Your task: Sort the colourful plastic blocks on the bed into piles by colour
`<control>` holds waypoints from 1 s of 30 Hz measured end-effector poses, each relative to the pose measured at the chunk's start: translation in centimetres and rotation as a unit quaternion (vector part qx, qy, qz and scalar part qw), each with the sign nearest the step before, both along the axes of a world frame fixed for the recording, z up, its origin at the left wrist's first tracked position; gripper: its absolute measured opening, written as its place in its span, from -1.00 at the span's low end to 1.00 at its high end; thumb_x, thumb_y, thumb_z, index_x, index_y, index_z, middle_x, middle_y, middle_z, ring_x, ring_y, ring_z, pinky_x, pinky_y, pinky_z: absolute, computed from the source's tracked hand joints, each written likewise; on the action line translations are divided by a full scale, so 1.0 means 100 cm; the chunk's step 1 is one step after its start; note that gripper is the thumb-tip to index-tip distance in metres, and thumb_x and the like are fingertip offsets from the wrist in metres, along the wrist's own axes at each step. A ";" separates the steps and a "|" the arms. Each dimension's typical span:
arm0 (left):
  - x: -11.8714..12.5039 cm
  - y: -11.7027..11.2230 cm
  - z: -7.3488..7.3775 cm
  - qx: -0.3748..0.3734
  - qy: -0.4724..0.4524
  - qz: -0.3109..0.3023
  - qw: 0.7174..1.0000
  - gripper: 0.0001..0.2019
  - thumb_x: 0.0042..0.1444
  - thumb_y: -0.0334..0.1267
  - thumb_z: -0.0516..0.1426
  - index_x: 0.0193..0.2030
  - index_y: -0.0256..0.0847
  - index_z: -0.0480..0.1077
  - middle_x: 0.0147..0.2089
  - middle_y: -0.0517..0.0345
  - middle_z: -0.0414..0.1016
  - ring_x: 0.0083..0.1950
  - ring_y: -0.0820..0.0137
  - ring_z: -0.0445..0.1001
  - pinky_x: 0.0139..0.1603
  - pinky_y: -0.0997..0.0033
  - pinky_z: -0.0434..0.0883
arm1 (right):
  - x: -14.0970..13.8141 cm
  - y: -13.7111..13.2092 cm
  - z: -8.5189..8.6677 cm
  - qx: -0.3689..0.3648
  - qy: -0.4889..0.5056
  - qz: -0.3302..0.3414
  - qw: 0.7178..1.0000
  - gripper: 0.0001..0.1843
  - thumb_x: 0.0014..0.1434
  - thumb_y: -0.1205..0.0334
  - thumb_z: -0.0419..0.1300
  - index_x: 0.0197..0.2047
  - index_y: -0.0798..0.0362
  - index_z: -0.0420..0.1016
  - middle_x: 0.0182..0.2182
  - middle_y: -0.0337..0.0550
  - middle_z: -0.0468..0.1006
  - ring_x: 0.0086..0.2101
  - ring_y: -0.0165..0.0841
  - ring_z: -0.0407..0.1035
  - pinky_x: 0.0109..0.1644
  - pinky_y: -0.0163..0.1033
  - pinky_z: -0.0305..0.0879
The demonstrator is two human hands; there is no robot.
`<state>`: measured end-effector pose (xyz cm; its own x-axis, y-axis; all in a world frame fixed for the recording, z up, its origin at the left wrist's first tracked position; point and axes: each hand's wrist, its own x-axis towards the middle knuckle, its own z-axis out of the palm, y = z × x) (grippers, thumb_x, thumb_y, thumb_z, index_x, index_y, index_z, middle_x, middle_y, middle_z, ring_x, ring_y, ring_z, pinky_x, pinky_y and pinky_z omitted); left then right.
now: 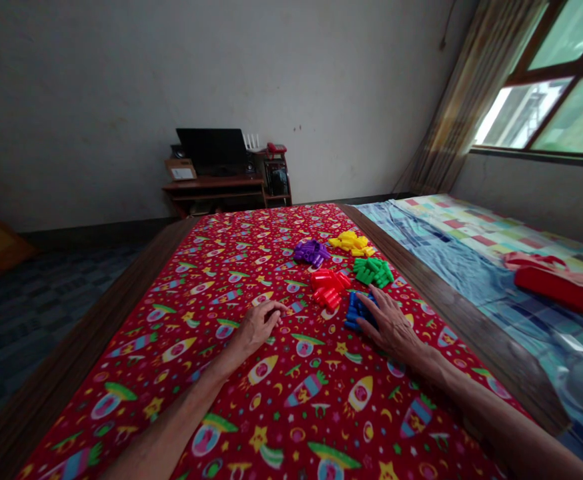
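Observation:
My right hand [390, 321] rests with spread fingers over a pile of small blue plastic tubes [353, 313], touching it and partly covering it. To its left, my left hand [261, 323] lies on the red cloth, loosely bent with thumb and fingers a little apart and nothing visible in it. Just beyond the blue pile are red tubes [329, 287] and green tubes [373, 271]. Farther off sit a heap of purple tubes [311, 252] and one of yellow tubes [350, 243]. The pieces are too small to tell their exact kind.
A red cloth [171, 387] with rockets and stars covers the wooden-edged table. A bed [451, 267] with a red bag [561, 290] adjoins the right side. At the far wall stands a desk [216, 181] with a monitor [212, 148] and a red telephone [275, 147].

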<state>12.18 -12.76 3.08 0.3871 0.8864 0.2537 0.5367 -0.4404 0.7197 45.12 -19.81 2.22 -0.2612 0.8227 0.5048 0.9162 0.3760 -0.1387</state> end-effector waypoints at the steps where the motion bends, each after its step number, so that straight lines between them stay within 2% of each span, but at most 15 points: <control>1: 0.000 0.000 0.000 0.000 0.000 0.000 1.000 -0.77 0.15 -0.20 -0.01 -0.23 -0.18 0.45 -0.39 0.15 0.54 -0.40 0.40 0.49 -0.38 0.46 0.41 | 0.004 0.003 0.007 0.010 0.008 0.002 1.000 -0.46 0.32 -0.03 0.02 0.29 -0.03 0.26 0.29 0.12 0.21 0.27 -0.01 0.10 0.24 0.25 0.17; 4: 0.000 0.000 0.000 0.000 0.000 -0.001 1.000 -0.77 0.15 -0.19 0.00 -0.24 -0.18 0.45 -0.37 0.14 0.54 -0.40 0.40 0.50 -0.37 0.46 0.41 | 0.030 0.027 0.037 0.058 0.082 -0.021 0.995 -0.51 0.31 -0.05 0.01 0.20 -0.03 0.38 0.25 0.07 0.29 0.26 -0.02 0.13 0.28 0.23 0.10; 6: 0.000 0.000 0.000 -0.002 -0.003 0.001 1.000 -0.77 0.15 -0.18 0.00 -0.23 -0.17 0.45 -0.35 0.13 0.55 -0.40 0.40 0.50 -0.38 0.46 0.42 | 0.055 0.056 0.058 0.084 0.191 -0.072 0.975 -0.52 0.33 -0.09 -0.06 0.08 0.00 0.48 0.15 0.04 0.43 0.18 -0.07 0.25 0.24 0.14 0.18; 8: 0.000 0.000 -0.001 -0.002 -0.005 0.002 1.000 -0.76 0.16 -0.18 -0.01 -0.23 -0.18 0.45 -0.34 0.12 0.55 -0.39 0.39 0.50 -0.38 0.45 0.42 | 0.079 0.089 0.071 0.076 0.331 -0.112 0.934 -0.44 0.33 -0.15 -0.13 -0.07 0.06 0.54 -0.08 0.03 0.57 -0.01 -0.14 0.43 0.09 0.03 0.34; 9: 0.000 0.000 -0.001 0.000 -0.006 0.003 1.000 -0.76 0.16 -0.19 -0.01 -0.24 -0.18 0.45 -0.34 0.12 0.55 -0.38 0.38 0.50 -0.38 0.45 0.42 | 0.088 0.105 0.073 0.074 0.416 -0.126 0.898 -0.38 0.33 -0.18 -0.17 -0.14 0.10 0.55 -0.18 0.04 0.60 -0.12 -0.18 0.49 -0.02 -0.04 0.41; 11: 0.000 0.000 -0.002 0.003 -0.006 0.004 1.000 -0.77 0.15 -0.21 -0.01 -0.25 -0.18 0.46 -0.36 0.12 0.54 -0.38 0.38 0.50 -0.37 0.45 0.42 | 0.101 0.133 0.067 0.065 0.543 -0.139 0.826 -0.34 0.30 -0.23 -0.15 -0.23 0.16 0.53 -0.34 0.01 0.60 -0.31 -0.29 0.50 -0.20 -0.16 0.44; 13: 0.000 0.000 -0.002 0.002 -0.007 0.005 1.000 -0.78 0.15 -0.23 0.00 -0.25 -0.18 0.46 -0.38 0.14 0.53 -0.38 0.39 0.49 -0.36 0.46 0.42 | 0.106 0.151 0.050 0.061 0.617 -0.148 0.771 -0.36 0.27 -0.23 -0.09 -0.31 0.17 0.51 -0.44 -0.05 0.57 -0.44 -0.37 0.47 -0.30 -0.25 0.42; 17: -0.001 -0.001 -0.001 -0.003 -0.011 0.002 1.000 -0.79 0.16 -0.24 0.00 -0.24 -0.18 0.46 -0.35 0.14 0.53 -0.41 0.41 0.47 -0.37 0.46 0.42 | 0.107 0.167 0.011 0.056 0.684 -0.160 0.709 -0.43 0.27 -0.18 -0.05 -0.40 0.14 0.47 -0.53 -0.14 0.54 -0.51 -0.43 0.43 -0.39 -0.32 0.40; 20: -0.001 0.000 -0.002 -0.006 -0.015 -0.001 1.000 -0.78 0.16 -0.23 0.00 -0.25 -0.19 0.46 -0.33 0.13 0.53 -0.42 0.43 0.47 -0.37 0.46 0.43 | 0.110 0.171 -0.004 0.062 0.695 -0.176 0.694 -0.42 0.26 -0.22 -0.05 -0.40 0.13 0.45 -0.55 -0.17 0.53 -0.53 -0.45 0.43 -0.43 -0.35 0.41; 25: -0.002 0.002 -0.004 -0.009 -0.022 -0.007 1.000 -0.78 0.17 -0.22 0.00 -0.25 -0.19 0.46 -0.36 0.13 0.51 -0.41 0.42 0.47 -0.39 0.47 0.42 | 0.117 0.174 -0.005 0.073 0.696 -0.191 0.689 -0.41 0.29 -0.19 -0.08 -0.41 0.13 0.45 -0.55 -0.17 0.53 -0.54 -0.47 0.43 -0.45 -0.37 0.43; 30: -0.002 0.001 -0.003 -0.010 -0.019 -0.011 1.000 -0.77 0.18 -0.22 -0.01 -0.24 -0.21 0.45 -0.37 0.13 0.51 -0.43 0.44 0.47 -0.41 0.49 0.41 | 0.118 0.175 -0.007 0.079 0.680 -0.186 0.705 -0.44 0.32 -0.10 -0.12 -0.39 0.14 0.46 -0.52 -0.15 0.54 -0.52 -0.45 0.44 -0.40 -0.33 0.44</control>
<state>12.01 -12.66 2.76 0.3971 0.8828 0.2508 0.4986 -0.4369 0.7487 56.91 -2.31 1.48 0.7715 0.6123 0.1728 0.0160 0.2528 -0.9674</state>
